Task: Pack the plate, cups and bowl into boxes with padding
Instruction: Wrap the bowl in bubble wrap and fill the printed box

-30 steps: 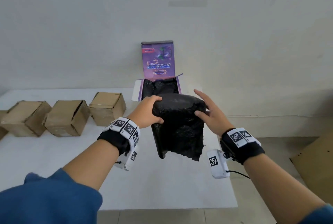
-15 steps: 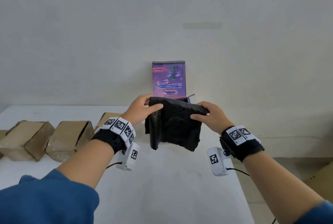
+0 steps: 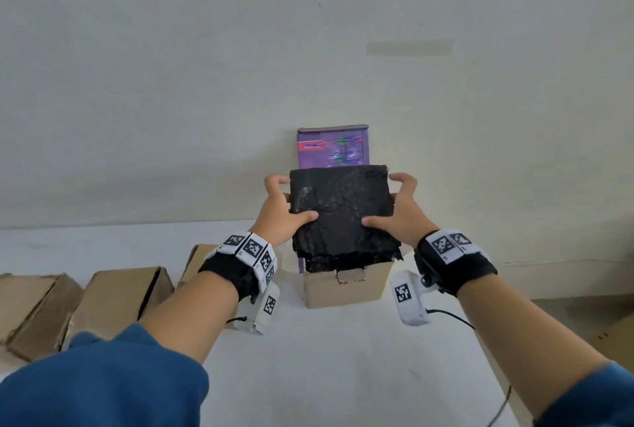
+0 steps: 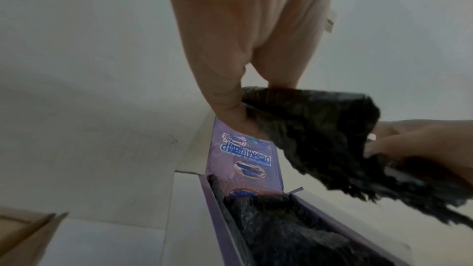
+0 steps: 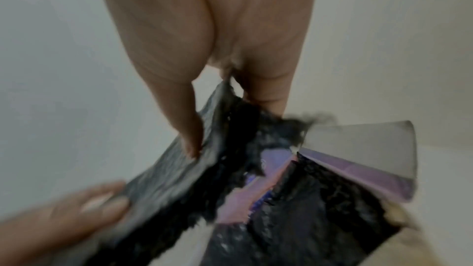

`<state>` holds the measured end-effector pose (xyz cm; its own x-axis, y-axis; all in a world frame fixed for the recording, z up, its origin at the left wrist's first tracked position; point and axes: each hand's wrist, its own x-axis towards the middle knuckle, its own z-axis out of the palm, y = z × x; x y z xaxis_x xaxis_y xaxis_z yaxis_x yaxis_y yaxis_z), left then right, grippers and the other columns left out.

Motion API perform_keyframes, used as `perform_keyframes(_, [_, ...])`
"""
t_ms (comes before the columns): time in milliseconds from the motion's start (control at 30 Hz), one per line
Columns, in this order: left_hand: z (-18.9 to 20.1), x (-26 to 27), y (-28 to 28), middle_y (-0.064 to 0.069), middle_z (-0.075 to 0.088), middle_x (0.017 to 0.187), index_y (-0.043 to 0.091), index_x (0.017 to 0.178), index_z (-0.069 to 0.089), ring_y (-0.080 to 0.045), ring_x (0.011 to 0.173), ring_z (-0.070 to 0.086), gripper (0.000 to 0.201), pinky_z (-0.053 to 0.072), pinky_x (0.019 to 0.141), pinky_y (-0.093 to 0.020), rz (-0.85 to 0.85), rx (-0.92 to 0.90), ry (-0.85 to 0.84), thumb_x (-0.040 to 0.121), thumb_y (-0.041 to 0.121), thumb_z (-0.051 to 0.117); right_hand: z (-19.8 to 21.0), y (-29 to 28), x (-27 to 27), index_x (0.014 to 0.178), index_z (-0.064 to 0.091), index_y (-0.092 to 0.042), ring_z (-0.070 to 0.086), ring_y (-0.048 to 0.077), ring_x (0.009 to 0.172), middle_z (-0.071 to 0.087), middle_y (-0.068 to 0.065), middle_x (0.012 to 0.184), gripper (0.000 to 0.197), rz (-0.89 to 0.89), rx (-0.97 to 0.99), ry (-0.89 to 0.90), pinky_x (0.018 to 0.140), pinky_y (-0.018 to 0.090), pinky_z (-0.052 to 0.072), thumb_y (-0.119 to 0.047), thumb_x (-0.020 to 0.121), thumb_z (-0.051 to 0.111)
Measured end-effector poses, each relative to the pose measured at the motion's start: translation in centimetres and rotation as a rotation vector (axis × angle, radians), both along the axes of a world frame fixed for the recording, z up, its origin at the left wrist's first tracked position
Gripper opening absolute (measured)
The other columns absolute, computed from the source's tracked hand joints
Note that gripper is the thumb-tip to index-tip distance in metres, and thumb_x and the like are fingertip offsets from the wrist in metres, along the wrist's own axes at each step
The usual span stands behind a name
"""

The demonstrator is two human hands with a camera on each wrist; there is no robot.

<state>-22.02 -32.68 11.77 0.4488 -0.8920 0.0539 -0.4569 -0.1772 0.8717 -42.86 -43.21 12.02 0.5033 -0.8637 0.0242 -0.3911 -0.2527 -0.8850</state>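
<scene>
i am holding the folded black bubble-wrap padding sheet (image 3: 341, 210) flat just above the open purple-lidded cardboard box (image 3: 343, 284), squared to its opening so it can, i judge, drop in as a cushioning layer. my left hand (image 3: 281, 212) and right hand (image 3: 398, 212) are gripping opposite side edges, thumbs on top, fingers curled round the far corners, both forearms reaching forward.
</scene>
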Motion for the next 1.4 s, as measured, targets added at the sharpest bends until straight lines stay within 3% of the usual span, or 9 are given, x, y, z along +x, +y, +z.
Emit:
perform_keyframes(133, [-2.4, 0.2, -1.8, -0.009, 0.043, 0.126, 0.015, 0.128, 0.041, -0.024, 0.114, 0.051, 0.070, 0.043, 0.102, -0.038, -0.093, 0.116, -0.128, 0.072, 0.028, 0.081, -1.7, -1.0, 0.9, 0.129, 0.035, -0.010, 0.053, 0.029, 0.111, 0.052, 0.011, 0.119, 0.069, -0.019, -0.156, 0.255, 0.088, 0.027, 0.040, -0.009, 0.074, 0.076])
perform_keyframes(267, [-4.4, 0.2, -1.9, -0.008, 0.039, 0.131, 0.016, 0.133, 0.044, -0.024, 0.124, 0.038, 0.067, 0.034, 0.105, -0.032, -0.171, 0.273, -0.393, 0.077, 0.038, 0.075, -3.9, -1.5, 1.2, 0.134, 0.043, -0.013, 0.043, 0.030, 0.123, 0.042, 0.015, 0.132, 0.063, 0.074, -0.192, 0.601, 0.104, 0.030, 0.032, -0.024, 0.079, 0.072])
perform_keyframes(367, [-5.6, 0.6, -1.5, -0.006, 0.038, 0.130, 0.020, 0.130, 0.050, -0.023, 0.127, 0.029, 0.057, 0.031, 0.106, -0.033, -0.170, 0.293, -0.464, 0.081, 0.042, 0.069, -3.5, -0.7, 1.7, 0.132, 0.048, -0.022, 0.033, 0.035, 0.123, 0.030, 0.015, 0.136, 0.059, 0.008, -0.482, 0.751, 0.103, 0.040, 0.035, -0.043, 0.080, 0.066])
perform_keyframes(433, [-6.1, 0.9, -1.2, -0.006, 0.038, 0.127, 0.023, 0.128, 0.053, -0.022, 0.125, 0.029, 0.048, 0.032, 0.105, -0.032, -0.140, 0.236, -0.450, 0.084, 0.040, 0.065, -3.2, 0.0, 2.9, 0.140, 0.038, -0.030, 0.024, 0.037, 0.131, 0.021, 0.016, 0.146, 0.067, 0.070, -0.587, 0.750, 0.107, 0.046, 0.031, -0.056, 0.082, 0.058])
perform_keyframes(567, [-6.9, 1.3, -1.1, -0.006, 0.037, 0.125, 0.027, 0.124, 0.057, -0.024, 0.125, 0.031, 0.039, 0.026, 0.106, -0.030, -0.097, 0.189, -0.385, 0.086, 0.033, 0.065, -5.3, 0.9, 6.3, 0.145, -0.002, -0.049, -0.008, 0.044, 0.142, -0.020, 0.011, 0.156, 0.085, 0.330, -0.332, 0.935, 0.112, 0.061, 0.012, -0.072, 0.079, 0.046])
perform_keyframes(733, [-8.0, 1.4, -0.9, -0.005, 0.037, 0.127, 0.026, 0.124, 0.057, -0.022, 0.126, 0.030, 0.039, 0.020, 0.103, -0.022, -0.103, 0.200, -0.303, 0.086, 0.027, 0.066, -8.2, 0.2, 7.6, 0.143, -0.010, -0.052, -0.021, 0.047, 0.139, -0.033, 0.011, 0.152, 0.087, 0.384, -0.218, 1.030, 0.111, 0.065, 0.007, -0.066, 0.082, 0.050])
perform_keyframes(1033, [-8.9, 1.8, -0.9, 0.000, 0.040, 0.121, 0.029, 0.120, 0.059, -0.021, 0.122, 0.037, 0.036, 0.028, 0.104, -0.025, -0.094, 0.160, -0.240, 0.085, 0.026, 0.067, -6.2, 1.1, 6.0, 0.146, 0.001, -0.047, 0.005, 0.048, 0.140, -0.012, 0.016, 0.157, 0.091, 0.319, -0.323, 1.124, 0.111, 0.055, 0.022, -0.069, 0.076, 0.055])
perform_keyframes(1167, [-9.2, 1.9, -1.1, 0.003, 0.039, 0.119, 0.033, 0.117, 0.058, -0.020, 0.122, 0.037, 0.034, 0.039, 0.104, -0.038, -0.088, 0.164, -0.194, 0.084, 0.028, 0.067, -7.3, 2.1, 6.2, 0.145, -0.002, -0.051, -0.009, 0.051, 0.139, -0.027, 0.017, 0.153, 0.085, 0.328, -0.132, 1.095, 0.114, 0.057, 0.018, -0.058, 0.084, 0.056])
perform_keyframes(1400, [-9.2, 2.0, -0.9, -0.001, 0.041, 0.122, 0.033, 0.118, 0.057, -0.022, 0.123, 0.039, 0.038, 0.029, 0.105, -0.028, -0.083, 0.165, -0.166, 0.083, 0.026, 0.068, -5.8, 1.7, 7.7, 0.147, 0.008, -0.045, 0.002, 0.049, 0.139, -0.010, 0.018, 0.156, 0.087, 0.291, -0.185, 1.111, 0.108, 0.058, 0.029, -0.051, 0.080, 0.065])
